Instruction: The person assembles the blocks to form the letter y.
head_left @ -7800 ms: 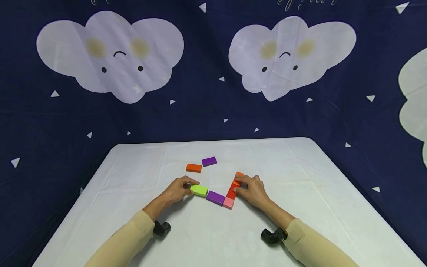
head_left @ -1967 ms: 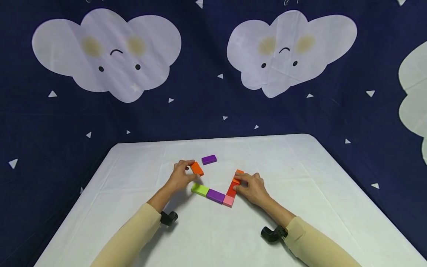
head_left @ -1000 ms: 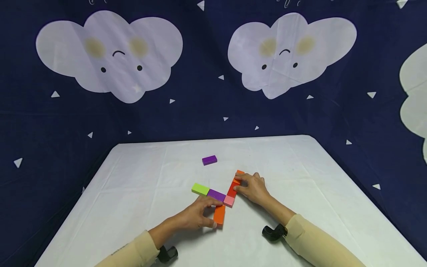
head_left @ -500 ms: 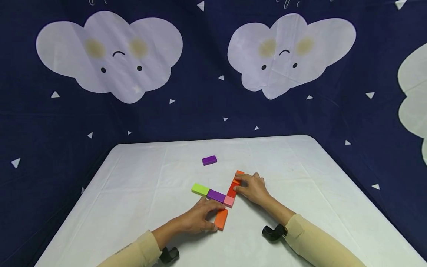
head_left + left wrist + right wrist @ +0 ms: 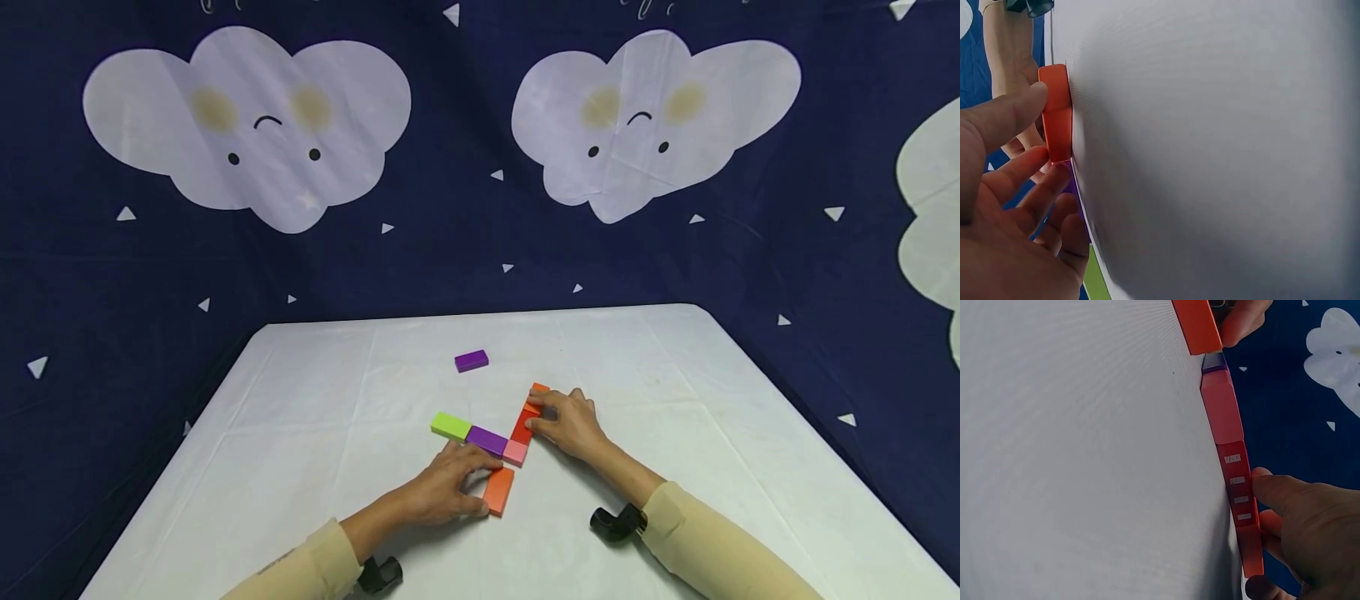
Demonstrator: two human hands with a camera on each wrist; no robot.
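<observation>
Since two seconds ago we have carried the orange block (image 5: 498, 490) from beside the lone purple block (image 5: 471, 360) near the frame's centre down to the lower middle, where it now lies flat on the white table (image 5: 300, 467), its far end just below the pink block (image 5: 514, 452). Our left hand (image 5: 448, 493) pinches it, thumb and fingers curled against its left edge; the left wrist view shows a fingertip (image 5: 1022, 106) pressing its end. Our right hand (image 5: 572, 423), right of centre, rests with bent fingers on the red block (image 5: 521, 429) and the small orange piece (image 5: 537, 393) above it. Left of the pink block run a purple block (image 5: 487, 439) and a green block (image 5: 451, 426).
</observation>
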